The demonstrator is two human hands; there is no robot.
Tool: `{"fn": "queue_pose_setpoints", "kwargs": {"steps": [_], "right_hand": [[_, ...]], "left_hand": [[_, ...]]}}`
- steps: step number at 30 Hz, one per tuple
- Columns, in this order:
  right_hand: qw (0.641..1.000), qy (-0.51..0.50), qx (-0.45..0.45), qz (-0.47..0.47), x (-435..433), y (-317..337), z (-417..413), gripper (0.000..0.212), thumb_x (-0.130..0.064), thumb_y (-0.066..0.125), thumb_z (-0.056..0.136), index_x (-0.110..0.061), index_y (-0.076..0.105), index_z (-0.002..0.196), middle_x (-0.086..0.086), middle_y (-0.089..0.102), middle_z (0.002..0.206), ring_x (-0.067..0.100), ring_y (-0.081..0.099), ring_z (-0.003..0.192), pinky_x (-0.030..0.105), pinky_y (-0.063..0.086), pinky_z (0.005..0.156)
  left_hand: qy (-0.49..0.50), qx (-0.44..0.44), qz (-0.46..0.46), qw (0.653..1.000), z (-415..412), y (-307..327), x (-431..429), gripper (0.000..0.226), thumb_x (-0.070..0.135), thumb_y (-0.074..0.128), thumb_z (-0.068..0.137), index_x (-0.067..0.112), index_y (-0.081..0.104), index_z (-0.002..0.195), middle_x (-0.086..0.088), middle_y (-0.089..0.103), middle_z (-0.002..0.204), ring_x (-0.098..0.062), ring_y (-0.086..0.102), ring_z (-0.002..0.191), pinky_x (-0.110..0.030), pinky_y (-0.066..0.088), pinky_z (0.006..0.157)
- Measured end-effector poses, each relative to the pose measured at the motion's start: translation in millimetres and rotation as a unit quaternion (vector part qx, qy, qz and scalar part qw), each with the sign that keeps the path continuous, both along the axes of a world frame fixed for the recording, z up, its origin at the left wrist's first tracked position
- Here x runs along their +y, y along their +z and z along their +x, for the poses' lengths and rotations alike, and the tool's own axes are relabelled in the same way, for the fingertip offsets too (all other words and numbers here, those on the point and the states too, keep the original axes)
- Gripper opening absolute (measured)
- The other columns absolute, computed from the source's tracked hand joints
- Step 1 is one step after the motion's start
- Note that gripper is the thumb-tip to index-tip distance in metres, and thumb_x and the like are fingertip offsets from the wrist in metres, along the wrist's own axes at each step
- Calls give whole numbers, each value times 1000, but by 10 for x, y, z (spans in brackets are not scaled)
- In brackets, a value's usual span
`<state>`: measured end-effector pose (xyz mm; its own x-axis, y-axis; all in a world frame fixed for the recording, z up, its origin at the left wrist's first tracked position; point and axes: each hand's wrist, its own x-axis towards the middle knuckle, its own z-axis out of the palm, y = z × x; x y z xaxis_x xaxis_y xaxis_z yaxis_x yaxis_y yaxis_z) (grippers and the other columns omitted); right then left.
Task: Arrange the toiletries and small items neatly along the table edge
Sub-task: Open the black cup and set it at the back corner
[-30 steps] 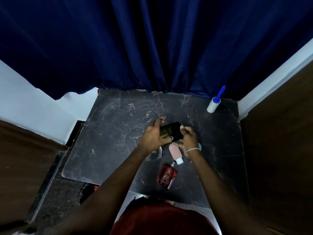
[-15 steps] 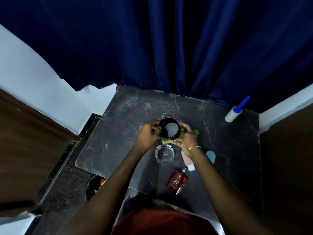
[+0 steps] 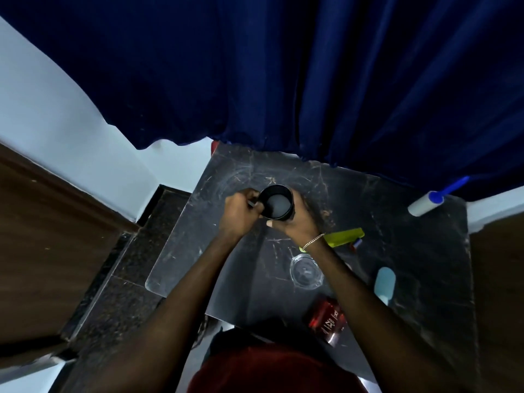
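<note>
One black mug (image 3: 276, 202), upright with its mouth open to the camera, over the far-left part of the dark marble-patterned table (image 3: 411, 251); whether its base touches the surface cannot be told. Two hands on it: left hand (image 3: 241, 214) closed around the handle on the mug's left side, right hand (image 3: 300, 219) wrapped around the mug's right wall, thumb against its near side. One thin chain bracelet (image 3: 312, 241) on the right wrist. One clear glass dish (image 3: 306, 270), just beside the right forearm. One yellow-green flat item (image 3: 344, 236), lying right of the right wrist, partly hidden by it; one small red-and-blue object (image 3: 356, 244) touching its near right end, too small to identify. One pale blue oblong item (image 3: 384, 283) nearer the right edge. One red bottle (image 3: 329, 321), lying on its side near the front edge. One lint roller (image 3: 425, 204) with blue handle, at the far right corner, against the dark blue curtain (image 3: 283, 80).
</note>
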<state>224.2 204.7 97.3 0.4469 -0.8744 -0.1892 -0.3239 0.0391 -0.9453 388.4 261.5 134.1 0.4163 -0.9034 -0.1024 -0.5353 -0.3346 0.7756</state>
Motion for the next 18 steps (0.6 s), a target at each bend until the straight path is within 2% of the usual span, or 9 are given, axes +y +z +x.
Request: {"fn": "queue_pose_setpoints", "kwargs": {"steps": [3,5,9,11,14,16,18], "right_hand": [[1000,-11,11,-2,-73,-38,279,91,-26,91,59,-33,41,135,-8,57,130,8,57,119,38,52,99],[1000,-8,9,-2,-125,-80,441,88,-31,91,58,-37,44,132,-10,61,127,10,60,117,43,53,98],[1000,-13,23,-14,-237,-131,812,83,-33,90,58,-32,47,130,-7,63,124,9,62,114,42,54,97],[999,-11,32,-18,-307,-202,972,84,-38,89,57,-32,48,129,-6,63,125,10,62,115,43,54,96],[999,-16,30,-18,-410,-368,1216,78,-31,90,56,-40,52,123,-11,64,121,9,63,113,46,53,97],[999,-10,24,-19,-502,-500,1386,77,-30,88,55,-51,52,119,-20,63,120,9,62,115,49,52,98],[999,2,35,-21,-588,-622,1525,78,-35,87,55,-52,49,121,-19,60,124,12,61,118,51,52,98]], "left_hand": [[-18,24,-25,999,317,-35,-44,15,18,75,90,10,75,102,0,74,92,-7,65,79,-4,44,71],[-37,48,-29,998,522,-65,-56,28,27,79,88,10,73,110,4,71,93,-1,65,82,-8,46,74],[-79,135,11,988,944,-219,-96,53,13,85,81,8,64,130,11,67,101,16,64,83,-4,48,77],[-95,155,26,983,1122,-318,-137,64,10,88,77,11,59,134,12,67,107,12,67,90,-8,51,81],[-101,176,40,978,1371,-514,-224,79,20,92,73,17,53,141,6,69,117,-11,72,105,-27,59,91],[-102,180,43,977,1529,-633,-299,83,20,92,73,19,50,144,10,68,121,-9,71,107,-30,59,93],[-101,184,40,977,1647,-724,-390,79,18,91,75,21,50,143,16,65,123,-3,69,108,-22,57,91]]}}
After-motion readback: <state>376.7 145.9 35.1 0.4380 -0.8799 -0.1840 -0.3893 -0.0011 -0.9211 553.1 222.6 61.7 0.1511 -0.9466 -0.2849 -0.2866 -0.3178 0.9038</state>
